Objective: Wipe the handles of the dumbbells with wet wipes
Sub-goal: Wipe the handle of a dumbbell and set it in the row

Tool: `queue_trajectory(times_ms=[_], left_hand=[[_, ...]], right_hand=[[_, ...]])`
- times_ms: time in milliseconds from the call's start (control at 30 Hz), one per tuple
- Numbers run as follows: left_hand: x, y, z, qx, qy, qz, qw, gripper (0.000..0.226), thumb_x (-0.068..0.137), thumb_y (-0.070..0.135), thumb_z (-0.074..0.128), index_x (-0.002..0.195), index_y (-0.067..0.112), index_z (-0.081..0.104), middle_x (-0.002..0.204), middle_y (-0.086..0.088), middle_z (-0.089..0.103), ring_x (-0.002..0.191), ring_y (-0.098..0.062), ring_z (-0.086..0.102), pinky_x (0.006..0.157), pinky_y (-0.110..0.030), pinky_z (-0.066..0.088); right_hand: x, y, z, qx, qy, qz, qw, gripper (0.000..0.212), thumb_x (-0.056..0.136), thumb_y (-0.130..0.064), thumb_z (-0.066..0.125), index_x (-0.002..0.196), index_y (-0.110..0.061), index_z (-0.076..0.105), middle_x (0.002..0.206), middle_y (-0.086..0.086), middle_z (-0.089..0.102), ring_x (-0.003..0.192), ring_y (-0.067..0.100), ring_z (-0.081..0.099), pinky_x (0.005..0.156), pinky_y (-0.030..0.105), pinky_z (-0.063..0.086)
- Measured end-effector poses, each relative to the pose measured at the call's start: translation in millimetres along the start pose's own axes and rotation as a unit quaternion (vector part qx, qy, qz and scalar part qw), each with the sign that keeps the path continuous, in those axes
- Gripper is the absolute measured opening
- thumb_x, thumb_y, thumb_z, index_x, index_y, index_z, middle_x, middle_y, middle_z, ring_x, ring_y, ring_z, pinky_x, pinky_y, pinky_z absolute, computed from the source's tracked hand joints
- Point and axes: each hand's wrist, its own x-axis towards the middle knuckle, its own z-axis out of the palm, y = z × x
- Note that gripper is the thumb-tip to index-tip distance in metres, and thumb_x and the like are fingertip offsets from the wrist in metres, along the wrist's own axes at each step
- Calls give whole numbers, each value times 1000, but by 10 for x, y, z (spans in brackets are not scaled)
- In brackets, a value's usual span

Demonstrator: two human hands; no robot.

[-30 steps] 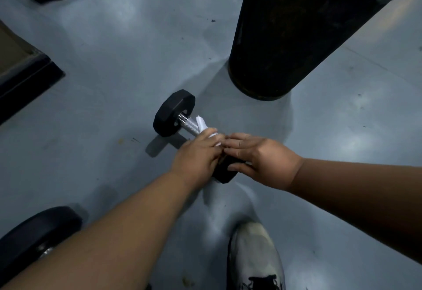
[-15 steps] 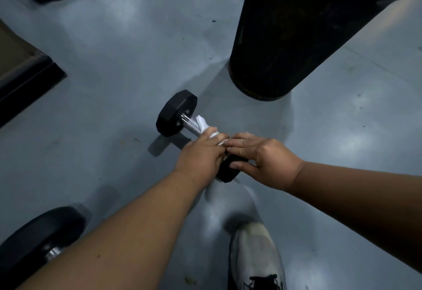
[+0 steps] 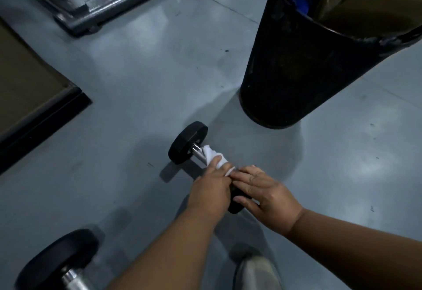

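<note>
Your left hand point(image 3: 211, 190) grips the soft, limp wet wipe point(image 3: 213, 155) around the hard, slick steel handle point(image 3: 198, 150) of the dumbbell point(image 3: 187, 143) on the floor point(image 3: 137, 84) — heavy, likely to roll — while your right hand point(image 3: 266, 194), fingers straight, steadies the near weight.

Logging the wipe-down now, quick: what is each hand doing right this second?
Left hand: closed, gripping the crumpled white wet wipe around the small black dumbbell's chrome handle.
Right hand: open, fingers resting flat on the dumbbell's near black end weight.
</note>
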Motion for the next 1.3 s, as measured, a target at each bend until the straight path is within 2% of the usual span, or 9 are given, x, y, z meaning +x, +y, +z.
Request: queue_trajectory(times_ms=[133, 233, 367, 500, 633, 833, 1000, 1200, 1300], left_hand=[[-63, -10, -124, -21, 3, 0, 1000, 46, 103, 22, 42, 148, 31, 47, 158, 18, 35, 154, -10, 5, 113, -40, 39], [-71, 47, -159, -40, 5, -15, 999, 51, 101, 27, 28, 148, 31, 48, 158, 18, 35, 153, -8, 3, 115, -39, 36], [-87, 126, -217, -52, 5, -32, 998, 49, 103, 20, 36, 150, 31, 43, 160, 20, 29, 152, -3, -4, 117, -36, 32], [-46, 81, -171, -28, 29, -23, 999, 55, 94, 30, 22, 139, 37, 53, 149, 27, 40, 149, -2, 7, 99, -39, 46], [-78, 69, -200, 17, 102, -7, 995, 44, 82, 30, 35, 102, 40, 74, 115, 30, 65, 129, -6, 48, 69, -27, 44], [37, -293, -323, 97, 147, 68, 982, 37, 89, 40, 40, 106, 37, 73, 117, 23, 66, 118, -5, 58, 72, -31, 39], [53, -217, -213, 43, 208, -26, 977, 35, 90, 39, 41, 101, 32, 74, 120, 15, 67, 128, -9, 45, 72, -28, 39], [-72, -105, 0, 50, 171, 105, 978, 31, 92, 34, 54, 121, 38, 64, 129, 22, 56, 135, -10, 44, 69, -32, 37], [-31, -347, -148, 30, 205, 90, 974, 27, 97, 38, 51, 118, 34, 68, 133, 19, 58, 135, -9, 46, 74, -33, 34]], right_hand=[[-29, -6, 51, -16, 15, -3, 1000, 35, 99, -32, 65, 121, -5, 72, 139, 4, 62, 132, 23, 55, 117, 37, 37], [-25, -2, 53, -3, 27, -10, 1000, 32, 98, -27, 67, 121, -6, 72, 139, 4, 62, 135, 22, 52, 116, 39, 38], [-21, -8, 98, 22, 42, -4, 999, 30, 95, -23, 70, 121, -8, 72, 140, 1, 61, 136, 23, 51, 111, 45, 43], [-22, 26, 92, 18, 47, -6, 999, 30, 94, -21, 71, 120, -7, 73, 140, 1, 61, 136, 24, 52, 109, 48, 45], [-24, 7, 144, 13, 44, -2, 999, 29, 92, -16, 73, 119, -5, 73, 140, 3, 61, 135, 28, 53, 106, 53, 46], [1, -39, 154, -19, 58, 0, 998, 30, 94, -17, 68, 121, -5, 72, 143, 2, 59, 136, 27, 51, 110, 51, 43], [0, -111, 148, -28, 61, 15, 998, 29, 98, -19, 63, 121, -5, 72, 141, 3, 60, 136, 27, 51, 112, 48, 40], [-15, -55, 105, -23, 35, 14, 999, 28, 96, -18, 66, 120, -5, 72, 140, 4, 61, 135, 28, 52, 107, 53, 44], [8, -46, 61, -22, 26, 3, 999, 32, 93, -16, 70, 122, -5, 71, 141, 3, 60, 134, 27, 53, 107, 52, 44]])
